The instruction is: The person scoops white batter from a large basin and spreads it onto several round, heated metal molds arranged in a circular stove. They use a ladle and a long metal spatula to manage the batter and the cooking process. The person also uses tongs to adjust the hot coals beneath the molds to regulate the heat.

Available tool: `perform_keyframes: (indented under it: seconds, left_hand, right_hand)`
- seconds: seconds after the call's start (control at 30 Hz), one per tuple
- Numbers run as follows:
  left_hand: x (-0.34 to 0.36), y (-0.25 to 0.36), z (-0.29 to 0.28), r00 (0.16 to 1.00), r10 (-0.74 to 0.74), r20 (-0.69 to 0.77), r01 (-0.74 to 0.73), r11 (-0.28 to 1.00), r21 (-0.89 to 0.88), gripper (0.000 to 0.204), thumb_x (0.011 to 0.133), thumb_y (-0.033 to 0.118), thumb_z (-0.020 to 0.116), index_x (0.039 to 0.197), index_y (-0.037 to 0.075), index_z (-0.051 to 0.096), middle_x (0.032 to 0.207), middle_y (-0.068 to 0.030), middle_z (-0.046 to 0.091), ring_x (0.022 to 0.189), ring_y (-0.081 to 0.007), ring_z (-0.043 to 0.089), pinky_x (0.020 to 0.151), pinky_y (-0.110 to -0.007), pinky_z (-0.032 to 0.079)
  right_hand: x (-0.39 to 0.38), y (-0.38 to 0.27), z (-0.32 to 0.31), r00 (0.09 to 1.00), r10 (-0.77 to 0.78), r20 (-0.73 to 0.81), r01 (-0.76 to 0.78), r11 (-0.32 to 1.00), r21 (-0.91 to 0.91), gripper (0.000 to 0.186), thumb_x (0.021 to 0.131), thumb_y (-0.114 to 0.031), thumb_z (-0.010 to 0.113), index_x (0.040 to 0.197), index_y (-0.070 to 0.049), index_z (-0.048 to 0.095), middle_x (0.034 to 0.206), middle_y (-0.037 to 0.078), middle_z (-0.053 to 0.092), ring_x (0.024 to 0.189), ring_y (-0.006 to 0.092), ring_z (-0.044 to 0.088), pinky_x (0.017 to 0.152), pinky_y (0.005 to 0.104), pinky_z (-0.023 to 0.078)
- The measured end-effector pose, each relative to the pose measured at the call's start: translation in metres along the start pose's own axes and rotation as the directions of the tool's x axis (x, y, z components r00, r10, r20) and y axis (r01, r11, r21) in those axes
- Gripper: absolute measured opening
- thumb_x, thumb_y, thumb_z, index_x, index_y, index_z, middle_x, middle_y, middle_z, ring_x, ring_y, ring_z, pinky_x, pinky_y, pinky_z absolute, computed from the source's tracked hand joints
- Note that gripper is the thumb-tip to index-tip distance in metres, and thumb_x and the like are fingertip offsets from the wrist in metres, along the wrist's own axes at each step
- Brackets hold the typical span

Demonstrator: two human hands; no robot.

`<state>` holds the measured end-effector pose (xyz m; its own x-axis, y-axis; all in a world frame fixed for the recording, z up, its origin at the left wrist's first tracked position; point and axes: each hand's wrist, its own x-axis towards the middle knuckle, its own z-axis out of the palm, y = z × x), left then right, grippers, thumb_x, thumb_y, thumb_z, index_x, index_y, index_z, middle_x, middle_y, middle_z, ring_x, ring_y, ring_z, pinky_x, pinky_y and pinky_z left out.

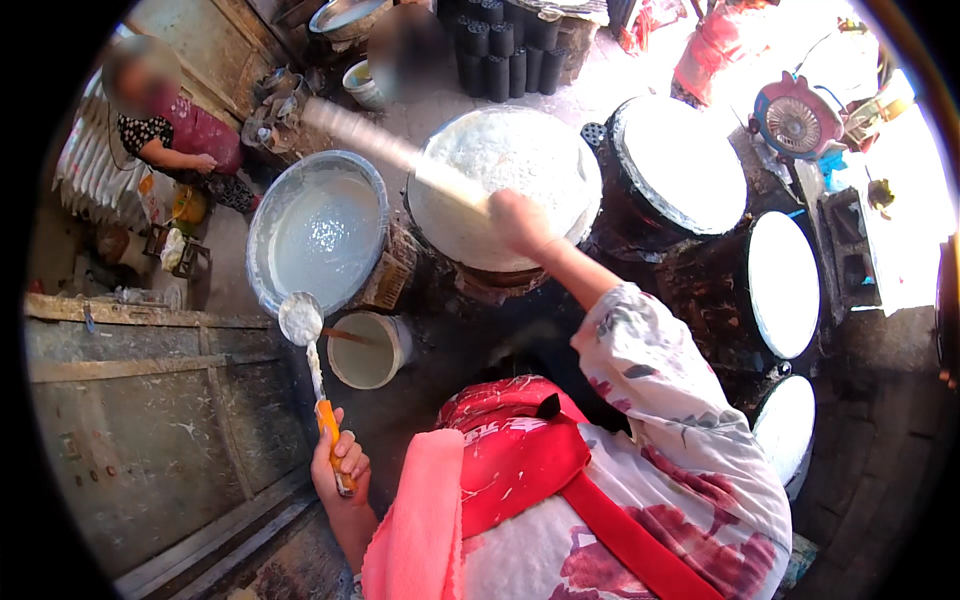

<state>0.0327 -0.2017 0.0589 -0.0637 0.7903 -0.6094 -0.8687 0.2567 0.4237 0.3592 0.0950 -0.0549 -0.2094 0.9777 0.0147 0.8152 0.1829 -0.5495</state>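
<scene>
Spreading wide at the far middle, the round griddle [490, 280] carries a white layer [500, 150]; the griddle looks heavy and rigid, possibly hot and so no place for bare fingers, while the layer would probably be soft and easily torn. Left of it stands a broad basin [256, 240] of white liquid [325, 225], surely weighty and apt to slop, best held at both sides of its rim. Nearer, just beside the basin, a smaller bucket [403, 345] would be easier to shift, again by the rim. A long pale stick [400, 155], blurred, reaches far and left from the right hand [520, 222], which is closed round its near right end; it seems light and stiff, and that end suits the grip, though the length would make the tip swing widely. Whether it touches the layer, I cannot tell. At the near left, the left hand [352, 460] is wrapped round the orange handle of a ladle [317, 375] whose pale-coated bowl points away, toward the basin's near edge; it is likely light and firm, the handle giving the surest hold and the smeared neck a slippery one.
</scene>
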Motion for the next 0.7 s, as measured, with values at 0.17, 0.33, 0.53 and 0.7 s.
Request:
perform_keyframes:
  seconds: [0.17,0.33,0.53,0.7]
  left_hand:
    - [0.009,0.005,0.023,0.997,-0.010,0.071,0.005,0.998,0.063,0.036,0.100,0.024,0.032,0.127,0.002,0.043,0.065,0.0003,0.041,0.042,-0.0070,0.039,0.038,-0.022,0.037]
    - [0.044,0.019,0.069,0.965,-0.150,0.214,0.099,0.968,0.229,0.035,0.099,0.022,0.035,0.127,0.002,0.042,0.065,-0.0002,0.041,0.041,-0.0066,0.039,0.038,-0.021,0.036]
    - [0.117,0.027,0.133,0.810,-0.488,0.326,0.258,0.795,0.549,0.035,0.098,0.021,0.037,0.128,0.003,0.041,0.066,-0.0014,0.042,0.041,-0.0071,0.040,0.038,-0.021,0.037]
    - [0.148,-0.003,0.194,0.483,-0.836,0.259,0.379,0.467,0.799,0.037,0.099,0.022,0.035,0.131,0.005,0.040,0.064,-0.0006,0.039,0.039,-0.0076,0.038,0.037,-0.021,0.036]
  right_hand:
    - [-0.009,0.076,-0.088,0.746,0.173,-0.643,0.121,0.915,0.386,0.010,0.088,-0.014,0.058,0.081,-0.007,0.056,0.069,0.011,0.058,0.063,0.0211,0.055,0.064,0.0326,0.047]
    - [-0.131,0.063,-0.212,0.571,0.414,-0.709,0.074,0.834,0.546,0.012,0.090,-0.016,0.059,0.093,-0.004,0.060,0.071,-0.005,0.050,0.061,0.0025,0.044,0.053,0.0189,0.035]
    - [-0.273,-0.008,-0.232,0.363,0.601,-0.711,-0.124,0.788,0.603,0.020,0.084,-0.020,0.063,0.093,-0.003,0.060,0.073,-0.004,0.052,0.062,0.0042,0.047,0.055,0.0199,0.039]
    - [-0.399,-0.050,-0.175,0.124,0.752,-0.647,-0.342,0.645,0.684,0.024,0.084,-0.016,0.055,0.102,-0.001,0.057,0.084,0.004,0.058,0.076,0.0099,0.056,0.069,0.0263,0.046]
